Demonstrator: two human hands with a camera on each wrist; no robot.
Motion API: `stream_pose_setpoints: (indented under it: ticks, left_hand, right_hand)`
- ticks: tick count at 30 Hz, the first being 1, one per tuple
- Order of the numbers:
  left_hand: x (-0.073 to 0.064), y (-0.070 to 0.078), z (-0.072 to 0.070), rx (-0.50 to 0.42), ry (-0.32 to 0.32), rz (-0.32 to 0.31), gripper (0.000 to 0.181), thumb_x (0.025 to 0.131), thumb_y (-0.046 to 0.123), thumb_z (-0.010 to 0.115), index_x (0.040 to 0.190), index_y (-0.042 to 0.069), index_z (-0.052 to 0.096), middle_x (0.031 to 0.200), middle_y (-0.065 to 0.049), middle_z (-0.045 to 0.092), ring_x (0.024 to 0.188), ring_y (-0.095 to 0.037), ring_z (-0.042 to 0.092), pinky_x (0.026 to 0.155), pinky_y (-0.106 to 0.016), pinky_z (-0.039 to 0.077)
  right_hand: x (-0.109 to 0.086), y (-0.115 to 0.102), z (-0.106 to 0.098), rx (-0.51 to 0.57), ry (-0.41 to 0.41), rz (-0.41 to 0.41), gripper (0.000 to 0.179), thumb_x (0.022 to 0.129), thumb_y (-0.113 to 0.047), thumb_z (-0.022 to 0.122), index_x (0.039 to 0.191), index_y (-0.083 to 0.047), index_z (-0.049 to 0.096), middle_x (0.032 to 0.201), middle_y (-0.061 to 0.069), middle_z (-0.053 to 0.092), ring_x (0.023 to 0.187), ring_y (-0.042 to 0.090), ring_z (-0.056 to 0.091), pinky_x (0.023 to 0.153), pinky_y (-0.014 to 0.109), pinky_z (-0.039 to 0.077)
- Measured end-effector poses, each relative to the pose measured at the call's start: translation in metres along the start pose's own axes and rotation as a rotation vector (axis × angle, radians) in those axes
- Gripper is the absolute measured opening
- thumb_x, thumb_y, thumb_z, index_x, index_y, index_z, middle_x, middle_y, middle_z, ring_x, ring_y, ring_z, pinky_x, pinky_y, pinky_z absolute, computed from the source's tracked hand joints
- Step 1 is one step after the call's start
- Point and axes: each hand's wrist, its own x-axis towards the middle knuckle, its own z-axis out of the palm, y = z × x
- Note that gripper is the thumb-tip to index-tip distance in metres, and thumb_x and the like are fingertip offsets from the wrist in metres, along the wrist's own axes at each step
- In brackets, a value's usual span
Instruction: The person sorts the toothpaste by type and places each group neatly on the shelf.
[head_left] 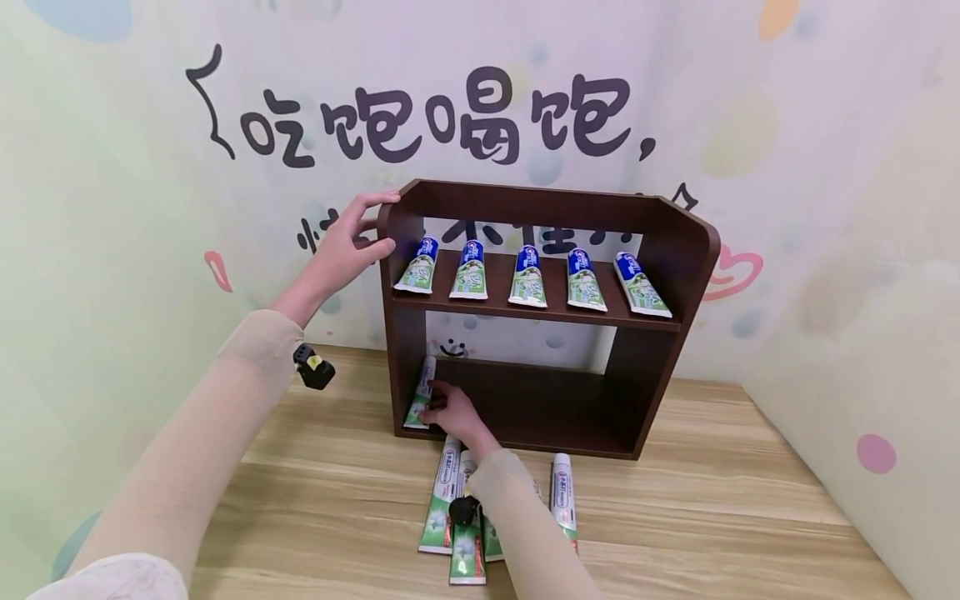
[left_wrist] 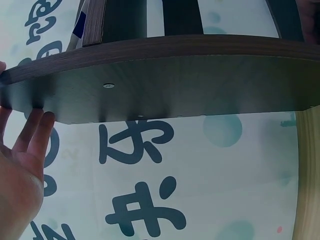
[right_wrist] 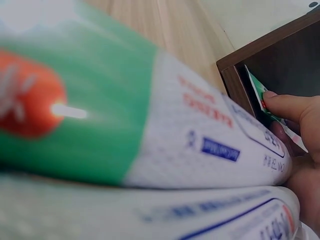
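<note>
My left hand [head_left: 347, 246] rests on the upper left side of a dark brown two-tier shelf [head_left: 517, 313], its fingers fairly straight. In the left wrist view, the fingertips [left_wrist: 47, 117] touch the outer face of the side panel [left_wrist: 170, 85]. Inside the lower compartment, my right hand [head_left: 459, 414] pinches the lower end of a white-and-green toothpaste tube [head_left: 422, 398]. That tube leans in the left corner, cap end up. Thumb and fingers [right_wrist: 282, 105] press on its green flat end [right_wrist: 257, 86] in the right wrist view.
Several blue-and-green toothpaste tubes [head_left: 528, 279] lean in a row on the upper tier. Below the shelf, white-and-green tubes [head_left: 441, 500] lie on the wooden table [head_left: 675, 500], some overlapping, partly hidden by my right forearm. Another tube [head_left: 562, 496] lies to the right. Walls enclose the table.
</note>
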Motion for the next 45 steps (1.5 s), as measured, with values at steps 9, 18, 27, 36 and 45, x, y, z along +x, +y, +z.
stream_pose_setpoints:
  ticks: [9,18,27,36,45]
  left_hand:
    - [0.000,0.001,0.000,0.002,-0.001,0.000,0.055,0.094,0.006,0.057,0.146,0.013,0.041,0.161,-0.003,0.033,0.131,-0.035,0.051,0.087,-0.020,0.051]
    - [0.005,-0.012,0.000,-0.004,0.009,0.009,0.055,0.094,0.007,0.057,0.147,0.014,0.041,0.161,-0.003,0.033,0.131,-0.037,0.051,0.086,-0.018,0.050]
    - [0.015,-0.033,0.000,-0.008,0.020,0.034,0.054,0.094,0.011,0.060,0.145,0.025,0.044,0.159,0.008,0.036,0.129,-0.031,0.054,0.085,-0.017,0.051]
    - [0.011,-0.021,0.001,-0.002,0.010,0.035,0.055,0.094,0.008,0.059,0.146,0.018,0.043,0.160,0.002,0.035,0.128,-0.035,0.053,0.087,-0.018,0.051]
    - [0.011,-0.031,-0.001,-0.016,0.010,0.036,0.054,0.094,0.009,0.060,0.144,0.022,0.044,0.159,0.007,0.037,0.127,-0.033,0.054,0.085,-0.016,0.051]
  right_hand:
    - [-0.001,0.000,-0.001,0.017,-0.003,0.001,0.064,0.085,-0.006,0.072,0.144,-0.004,0.048,0.127,0.017,0.062,0.105,0.024,0.062,0.087,0.035,0.053]
    - [0.000,0.000,-0.001,0.014,0.002,-0.003,0.063,0.084,-0.004,0.072,0.143,-0.004,0.049,0.125,0.017,0.062,0.103,0.022,0.062,0.085,0.034,0.053]
    - [-0.002,-0.004,-0.003,0.011,-0.001,0.002,0.063,0.084,-0.003,0.072,0.143,-0.002,0.048,0.125,0.018,0.063,0.103,0.023,0.063,0.084,0.032,0.053]
    - [-0.005,-0.014,-0.018,0.006,-0.107,0.019,0.069,0.085,-0.011,0.073,0.146,0.000,0.042,0.136,0.021,0.057,0.122,0.031,0.058,0.100,0.043,0.051]
    - [-0.014,-0.020,-0.028,-0.029,-0.117,-0.045,0.067,0.088,-0.016,0.072,0.146,0.000,0.043,0.143,0.022,0.052,0.128,0.036,0.053,0.106,0.049,0.046]
